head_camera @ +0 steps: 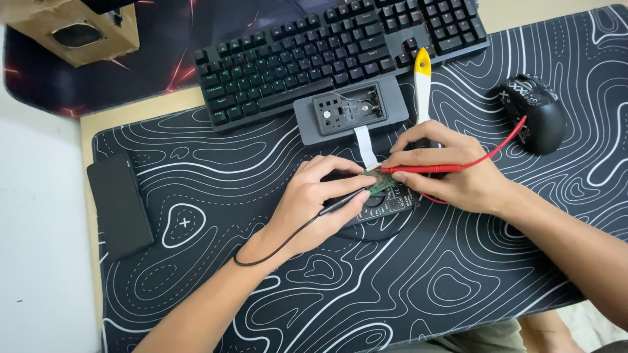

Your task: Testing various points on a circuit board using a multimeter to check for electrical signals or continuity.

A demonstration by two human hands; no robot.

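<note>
Both hands meet in the middle of the frame, over a small green circuit board. The left hand comes in from the lower left. Its fingers are curled in and pinch a thin black probe like a pencil, and the tip of the probe points at the left edge of the board. A black wire runs from the probe back along the wrist. The right hand comes in from the right side. Its fingers are closed on a red probe, which lies almost flat, and its tip touches the top of the board. A red wire curves away toward the upper right. The board sits on a dark round thing, partly hidden by the hands. A white flat ribbon goes up from the board to a grey box with its lid off, just above the hands. A yellow and white tool lies beside the box. A black keyboard is at the top, a black mouse is at the upper right, and a black phone lies at the left. Everything rests on a black mat with white wavy lines that covers the tabletop.
</note>
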